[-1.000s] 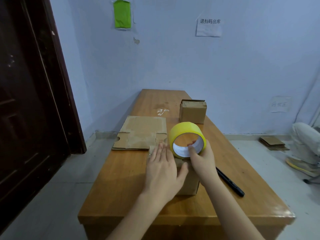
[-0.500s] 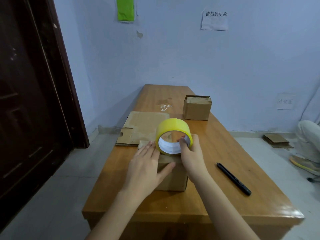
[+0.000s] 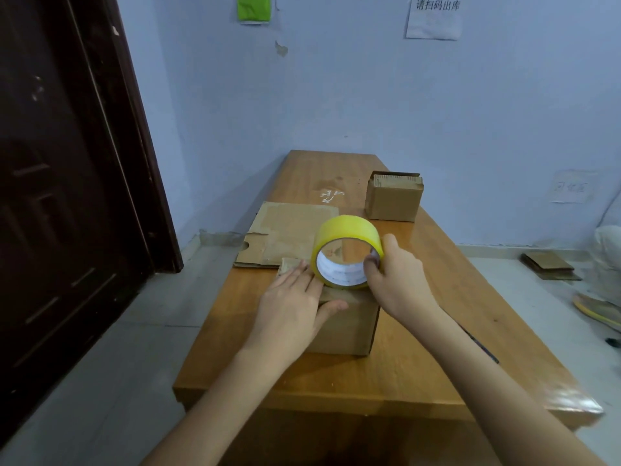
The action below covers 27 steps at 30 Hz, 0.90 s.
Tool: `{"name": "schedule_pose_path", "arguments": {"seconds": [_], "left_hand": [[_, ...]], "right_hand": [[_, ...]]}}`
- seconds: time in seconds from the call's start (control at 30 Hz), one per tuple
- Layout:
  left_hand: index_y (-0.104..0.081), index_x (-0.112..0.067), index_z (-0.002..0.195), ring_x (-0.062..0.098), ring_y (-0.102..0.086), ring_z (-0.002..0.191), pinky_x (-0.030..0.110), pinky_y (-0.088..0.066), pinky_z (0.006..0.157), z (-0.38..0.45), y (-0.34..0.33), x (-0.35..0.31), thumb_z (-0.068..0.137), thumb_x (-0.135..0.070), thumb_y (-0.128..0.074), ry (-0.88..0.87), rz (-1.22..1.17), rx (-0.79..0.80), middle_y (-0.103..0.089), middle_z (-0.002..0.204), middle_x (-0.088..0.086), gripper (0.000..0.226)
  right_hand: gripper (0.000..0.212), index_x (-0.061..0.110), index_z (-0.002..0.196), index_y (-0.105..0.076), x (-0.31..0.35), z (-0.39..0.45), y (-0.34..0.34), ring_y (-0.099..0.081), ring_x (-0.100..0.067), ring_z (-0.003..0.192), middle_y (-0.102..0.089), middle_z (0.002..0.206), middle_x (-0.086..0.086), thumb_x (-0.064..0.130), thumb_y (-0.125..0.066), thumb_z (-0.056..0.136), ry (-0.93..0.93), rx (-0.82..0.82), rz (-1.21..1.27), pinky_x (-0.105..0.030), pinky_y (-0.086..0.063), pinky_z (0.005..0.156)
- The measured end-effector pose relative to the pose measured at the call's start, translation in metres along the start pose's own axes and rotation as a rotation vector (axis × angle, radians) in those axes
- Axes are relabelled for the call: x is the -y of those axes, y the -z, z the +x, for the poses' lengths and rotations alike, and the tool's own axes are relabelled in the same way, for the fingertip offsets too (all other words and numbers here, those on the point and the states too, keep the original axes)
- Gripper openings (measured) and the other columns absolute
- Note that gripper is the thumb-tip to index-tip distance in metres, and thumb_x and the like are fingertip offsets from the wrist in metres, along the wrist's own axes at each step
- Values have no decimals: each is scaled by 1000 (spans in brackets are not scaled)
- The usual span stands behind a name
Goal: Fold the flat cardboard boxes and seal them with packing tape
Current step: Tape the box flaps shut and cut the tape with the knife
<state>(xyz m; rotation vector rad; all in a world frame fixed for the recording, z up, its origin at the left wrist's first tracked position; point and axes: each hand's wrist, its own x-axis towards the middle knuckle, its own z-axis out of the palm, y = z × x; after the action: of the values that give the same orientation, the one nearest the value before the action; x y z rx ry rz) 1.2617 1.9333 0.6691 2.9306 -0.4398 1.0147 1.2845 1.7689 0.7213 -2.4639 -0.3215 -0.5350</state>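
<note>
Folded brown cardboard box (image 3: 346, 327) on glossy wooden table (image 3: 386, 375); left hand (image 3: 295, 304) flat, fingers straight, pressing its top. Right hand (image 3: 400, 280) grips yellow packing-tape roll (image 3: 346, 250), upright on the box's far edge, thumb inside the white core. Beyond: flat corrugated cardboard sheet (image 3: 285, 233); second small box (image 3: 393, 196)

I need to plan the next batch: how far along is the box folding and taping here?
Done, it seems: one folded box stands at the far right of the table. In hand: a second box is folded up; the left hand presses its top flat while the right hand holds the yellow tape roll on it. Left: finishing this seal, then the flat cardboard lying behind.
</note>
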Motion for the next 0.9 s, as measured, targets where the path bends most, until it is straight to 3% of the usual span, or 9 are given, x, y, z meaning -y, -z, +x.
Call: {"name": "schedule_pose_path", "arguments": {"seconds": [0.1, 0.27, 0.33, 0.4, 0.53, 0.57, 0.7, 0.8, 0.9], "left_hand": [[-74, -9, 92, 21, -68, 99, 30, -54, 82, -1, -1, 1, 87, -57, -30, 0, -4, -29, -73, 99, 10, 66], [-71, -11, 108, 21, -65, 107, 33, -52, 88, 2, 4, 1, 96, -59, -9, 21, -53, 80, -69, 113, 7, 79], [-70, -12, 110, 20, -64, 110, 33, -50, 90, 1, 4, 0, 96, -59, -11, 14, -66, 75, -68, 115, 7, 77], [-69, -12, 112, 19, -62, 111, 32, -47, 94, 0, 6, -2, 94, -59, -19, 22, -56, 69, -67, 118, 7, 71], [-41, -7, 141, 19, -32, 139, 30, -10, 112, 5, 14, -15, 85, -64, -9, 62, -84, 102, -39, 147, 9, 86], [-38, -5, 142, 19, -30, 140, 31, -9, 112, 6, 15, -20, 85, -63, -11, 72, -87, 85, -36, 149, 10, 86], [-64, 1, 117, 20, -62, 113, 32, -42, 98, 10, 10, -41, 80, -61, -34, 132, -94, 64, -65, 120, 13, 78], [-68, 0, 110, 19, -65, 107, 32, -48, 94, 13, 6, -43, 76, -65, -40, 125, -105, 74, -68, 113, 12, 78], [-69, 0, 106, 19, -66, 105, 31, -47, 96, 9, -1, -39, 78, -65, -39, 100, -70, 34, -69, 110, 13, 77]], "right_hand": [[27, 16, 75, -29, -6, 1, 0, -41, -22, 60, -44, 66, -2, 13, -45, 96, -24, 26, 161, -34, -29, 50], [7, 4, 91, -40, -24, -4, 6, -46, -21, 67, -45, 75, -6, 5, -43, 97, -164, -43, 466, -30, -50, 46], [8, -1, 99, -42, -28, -1, 10, -52, -22, 72, -48, 83, -11, 6, -45, 96, -183, 24, 473, -22, -51, 47], [13, 2, 103, -44, -32, 1, 11, -58, -26, 84, -53, 91, -11, 9, -50, 94, -214, 66, 495, -29, -56, 54], [23, 13, 114, -49, -34, -7, -1, -62, -17, 89, -60, 103, -4, 18, -58, 93, -261, 88, 561, -29, -56, 54], [25, 15, 117, -51, -34, -10, -5, -62, -15, 90, -61, 106, -3, 19, -58, 93, -273, 79, 588, -28, -56, 54], [21, 17, 116, -53, -36, -9, -7, -62, -18, 93, -63, 106, -3, 20, -52, 95, -284, 25, 536, -44, -59, 68], [18, 9, 112, -51, -36, -5, 0, -61, -29, 92, -61, 104, -14, 19, -49, 96, -287, 34, 457, -52, -57, 68], [22, 0, 112, -45, -34, -1, 4, -60, -31, 90, -56, 106, -21, 16, -46, 97, -275, 65, 424, -41, -59, 59]]}}
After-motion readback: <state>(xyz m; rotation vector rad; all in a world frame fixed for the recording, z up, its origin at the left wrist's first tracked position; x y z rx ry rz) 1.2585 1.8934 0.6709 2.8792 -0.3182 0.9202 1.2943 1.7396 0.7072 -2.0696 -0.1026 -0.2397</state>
